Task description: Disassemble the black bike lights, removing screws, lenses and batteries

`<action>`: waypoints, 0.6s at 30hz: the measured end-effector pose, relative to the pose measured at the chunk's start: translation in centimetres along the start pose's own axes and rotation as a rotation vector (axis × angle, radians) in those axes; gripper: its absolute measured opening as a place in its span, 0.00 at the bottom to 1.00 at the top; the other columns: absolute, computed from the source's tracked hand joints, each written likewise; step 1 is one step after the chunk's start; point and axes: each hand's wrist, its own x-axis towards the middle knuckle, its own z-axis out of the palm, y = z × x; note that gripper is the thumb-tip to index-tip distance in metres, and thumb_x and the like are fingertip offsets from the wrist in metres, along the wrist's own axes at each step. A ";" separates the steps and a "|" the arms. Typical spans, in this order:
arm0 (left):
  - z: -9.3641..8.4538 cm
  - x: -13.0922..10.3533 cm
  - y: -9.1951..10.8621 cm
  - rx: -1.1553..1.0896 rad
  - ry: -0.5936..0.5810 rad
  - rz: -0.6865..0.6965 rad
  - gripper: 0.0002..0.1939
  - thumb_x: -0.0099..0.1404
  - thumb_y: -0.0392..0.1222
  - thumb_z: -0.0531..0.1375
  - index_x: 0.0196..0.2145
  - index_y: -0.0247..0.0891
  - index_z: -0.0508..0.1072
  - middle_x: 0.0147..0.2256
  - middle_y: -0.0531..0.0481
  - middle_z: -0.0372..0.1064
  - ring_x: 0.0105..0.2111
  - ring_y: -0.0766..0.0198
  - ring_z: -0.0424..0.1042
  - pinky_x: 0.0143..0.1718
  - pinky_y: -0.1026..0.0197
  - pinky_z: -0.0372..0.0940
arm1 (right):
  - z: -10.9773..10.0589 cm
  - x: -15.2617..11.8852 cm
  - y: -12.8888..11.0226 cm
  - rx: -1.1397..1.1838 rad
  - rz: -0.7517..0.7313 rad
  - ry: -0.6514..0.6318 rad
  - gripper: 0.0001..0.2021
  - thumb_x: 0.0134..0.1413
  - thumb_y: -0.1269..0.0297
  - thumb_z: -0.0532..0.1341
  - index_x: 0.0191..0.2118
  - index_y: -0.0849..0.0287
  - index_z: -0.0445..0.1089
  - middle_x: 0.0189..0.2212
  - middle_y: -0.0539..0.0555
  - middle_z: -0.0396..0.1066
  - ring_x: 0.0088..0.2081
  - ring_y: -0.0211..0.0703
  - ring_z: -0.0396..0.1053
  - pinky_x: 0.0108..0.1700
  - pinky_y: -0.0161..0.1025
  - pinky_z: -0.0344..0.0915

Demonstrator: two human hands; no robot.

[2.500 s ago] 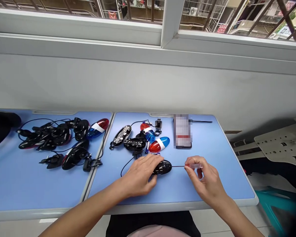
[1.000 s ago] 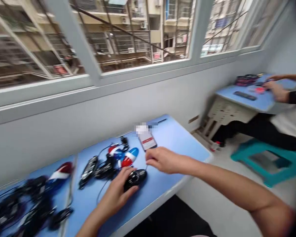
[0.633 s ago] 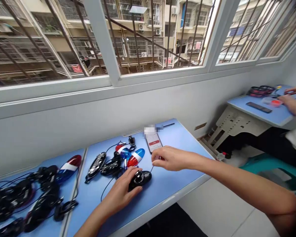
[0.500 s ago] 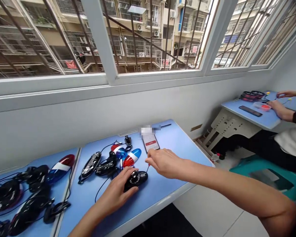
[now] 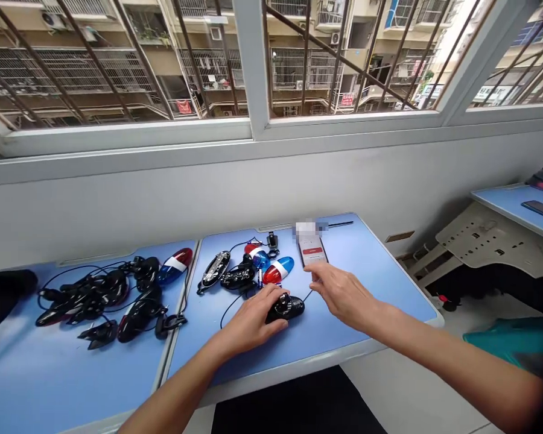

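Note:
My left hand (image 5: pixel 257 319) is closed round the left end of a black oval housing (image 5: pixel 294 307), which lies on the blue table. My right hand (image 5: pixel 341 292) pinches a thin screwdriver (image 5: pixel 308 295), whose shaft slants down to the right end of the housing; its handle is mostly hidden by my fingers. Just behind the housing lie a red, white and blue shell (image 5: pixel 279 270), a second such shell (image 5: pixel 257 255) and a black part with cables (image 5: pixel 239 276). A silver and black oval piece (image 5: pixel 216 268) rests to their left.
A phone (image 5: pixel 312 248) with a lit screen lies behind my right hand, near a thin black rod (image 5: pixel 341 224). On the left table (image 5: pixel 72 374) are several black cabled parts (image 5: pixel 140 307) and a coloured shell (image 5: pixel 175 266). Another table (image 5: pixel 520 202) stands at right.
The view has turned left, so the tables appear shifted right and the other person's hands are out of sight. Both my hands keep their places at the housing.

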 end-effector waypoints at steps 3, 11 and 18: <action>0.0 0.0 0.1 -0.001 0.009 0.000 0.24 0.64 0.40 0.62 0.57 0.44 0.66 0.54 0.43 0.66 0.53 0.51 0.68 0.54 0.51 0.64 | 2.4 -0.8 -0.5 0.233 0.143 0.266 0.15 0.64 0.67 0.56 0.55 0.55 0.57 0.34 0.52 0.74 0.32 0.42 0.73 0.34 0.40 0.71; 0.1 0.4 0.5 0.046 0.118 -0.096 0.19 0.60 0.43 0.64 0.50 0.42 0.71 0.46 0.47 0.70 0.43 0.53 0.72 0.43 0.56 0.67 | 2.6 1.4 -0.4 0.489 0.052 0.183 0.07 0.64 0.68 0.57 0.45 0.55 0.70 0.37 0.53 0.77 0.35 0.40 0.73 0.39 0.41 0.72; -0.2 0.8 -0.1 0.166 0.166 -0.158 0.20 0.59 0.48 0.66 0.48 0.42 0.71 0.48 0.45 0.72 0.46 0.49 0.71 0.42 0.54 0.67 | 3.4 4.7 2.8 0.489 -0.058 0.243 0.05 0.61 0.61 0.63 0.41 0.54 0.71 0.31 0.50 0.72 0.28 0.38 0.69 0.29 0.37 0.69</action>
